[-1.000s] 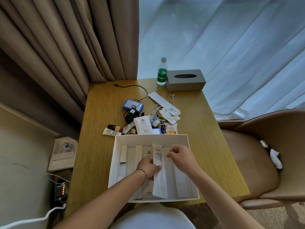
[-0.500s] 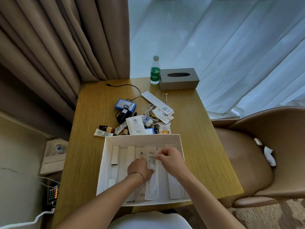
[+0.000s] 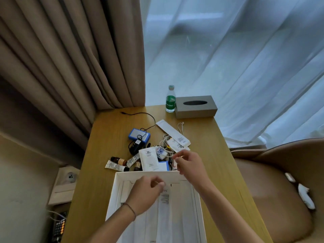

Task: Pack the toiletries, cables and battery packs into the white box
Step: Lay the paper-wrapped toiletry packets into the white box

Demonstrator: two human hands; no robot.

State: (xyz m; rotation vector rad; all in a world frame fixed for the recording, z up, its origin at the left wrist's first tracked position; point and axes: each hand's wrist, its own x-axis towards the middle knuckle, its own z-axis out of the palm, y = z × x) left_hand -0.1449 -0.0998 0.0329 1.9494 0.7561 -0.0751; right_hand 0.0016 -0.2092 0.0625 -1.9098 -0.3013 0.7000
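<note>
Wooden table (image 3: 105,151) by curtains. White box (image 3: 115,195) at near edge, long white packets (image 3: 164,216) laid inside. Our left hand (image 3: 147,193) hovers over them, fingers loosely curled, empty. Right hand (image 3: 188,163) above the far rim, pinching; contents unclear. Toiletries, cables, blue battery pack (image 3: 139,135) piled just beyond.

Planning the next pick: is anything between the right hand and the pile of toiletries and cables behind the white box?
Nothing visible blocks it. The right hand already hovers over the pile's right edge, past the white box's far wall, beside the white cables. Whether it holds anything cannot be told.
</note>
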